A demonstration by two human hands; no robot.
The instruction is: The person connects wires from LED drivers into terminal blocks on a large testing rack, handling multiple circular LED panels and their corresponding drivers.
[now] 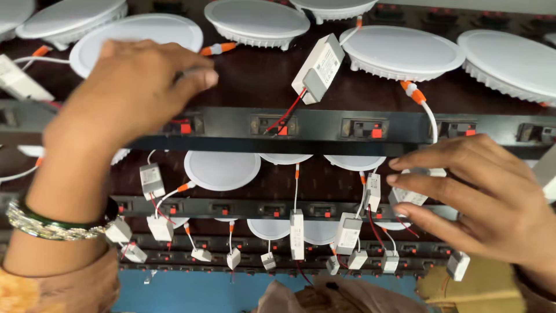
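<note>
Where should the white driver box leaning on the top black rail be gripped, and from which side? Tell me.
Probably best to pinch the white driver box across its two long flat sides near the middle, coming from above. It stands tilted, lower end by the top black rail, where red and black wires run into a socket, so that end looks crowded. The left hand is nearer than the right hand.

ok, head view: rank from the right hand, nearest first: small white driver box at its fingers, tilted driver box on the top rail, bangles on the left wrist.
1. Small white driver box, at the right hand fingers.
2. Tilted driver box, up-left on the top rail.
3. Bangles, far left.
</note>
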